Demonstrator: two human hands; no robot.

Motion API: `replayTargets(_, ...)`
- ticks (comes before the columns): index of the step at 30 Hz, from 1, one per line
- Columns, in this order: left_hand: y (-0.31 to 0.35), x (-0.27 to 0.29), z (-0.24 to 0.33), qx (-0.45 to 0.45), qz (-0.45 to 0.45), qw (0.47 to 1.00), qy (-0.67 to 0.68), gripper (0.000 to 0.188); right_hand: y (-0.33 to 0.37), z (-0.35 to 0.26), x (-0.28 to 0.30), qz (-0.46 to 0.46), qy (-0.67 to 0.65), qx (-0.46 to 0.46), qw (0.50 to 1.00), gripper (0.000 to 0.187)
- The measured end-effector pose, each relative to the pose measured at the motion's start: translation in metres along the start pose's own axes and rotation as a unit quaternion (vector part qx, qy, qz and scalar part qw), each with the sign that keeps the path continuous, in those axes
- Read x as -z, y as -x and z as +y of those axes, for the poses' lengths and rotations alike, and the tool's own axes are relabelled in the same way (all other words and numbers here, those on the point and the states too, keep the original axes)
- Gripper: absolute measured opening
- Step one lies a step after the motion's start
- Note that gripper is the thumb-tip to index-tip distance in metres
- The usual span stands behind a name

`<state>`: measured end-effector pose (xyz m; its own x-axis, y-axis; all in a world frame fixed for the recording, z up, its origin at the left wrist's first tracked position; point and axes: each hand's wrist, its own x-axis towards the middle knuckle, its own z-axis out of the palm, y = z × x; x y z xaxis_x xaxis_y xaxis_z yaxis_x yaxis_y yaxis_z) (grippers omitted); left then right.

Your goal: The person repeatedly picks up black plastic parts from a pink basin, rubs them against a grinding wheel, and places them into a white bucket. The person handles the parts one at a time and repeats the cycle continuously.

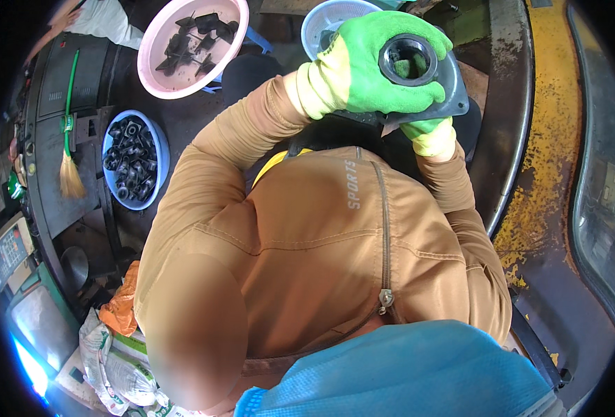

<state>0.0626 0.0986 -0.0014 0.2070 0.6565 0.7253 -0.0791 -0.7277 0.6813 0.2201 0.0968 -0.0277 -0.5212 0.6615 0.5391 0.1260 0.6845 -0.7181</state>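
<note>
In front of my chest I hold a black flanged part [453, 85], a flat plate with rounded corners and a round, hollow collar. My left hand [359, 66], in a green and yellow-green glove, wraps its fingers around the collar from above. Below the plate, my right hand [429, 132] in a matching glove supports the part; most of its fingers are hidden behind it. Green glove fabric shows through the collar's opening. A light blue basket [309, 33] stands just beyond my left hand and is partly covered by it.
At upper left a pink basin [149, 78] holds black pieces. A blue basin [161, 146] nearby is full of small black parts. A green-handled broom [68, 139] leans farther left. Worn yellow machinery [547, 104] is close on my right. Another person's arm [61, 19] appears top left.
</note>
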Motion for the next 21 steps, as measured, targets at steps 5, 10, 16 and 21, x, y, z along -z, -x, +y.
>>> replayTargets(5,0.001,0.015,0.001,0.135,-0.127,0.982,0.04,0.046,0.014,0.005,0.007,-0.034,-0.137,-0.097,0.985,0.077)
replayTargets(10,-0.001,0.027,0.001,0.183,-0.257,0.939,0.14,0.044,0.018,0.014,-0.004,-0.143,-0.168,-0.13,0.967,0.071)
replayTargets(16,-0.015,0.052,-0.016,0.091,-0.263,0.96,0.041,0.054,-0.012,0.033,-0.015,-0.107,-0.119,-0.074,0.984,0.06)
replayTargets(21,0.0,0.04,-0.019,0.106,-0.069,0.992,0.015,0.064,-0.029,0.039,-0.016,0.025,-0.062,-0.057,0.996,0.041)
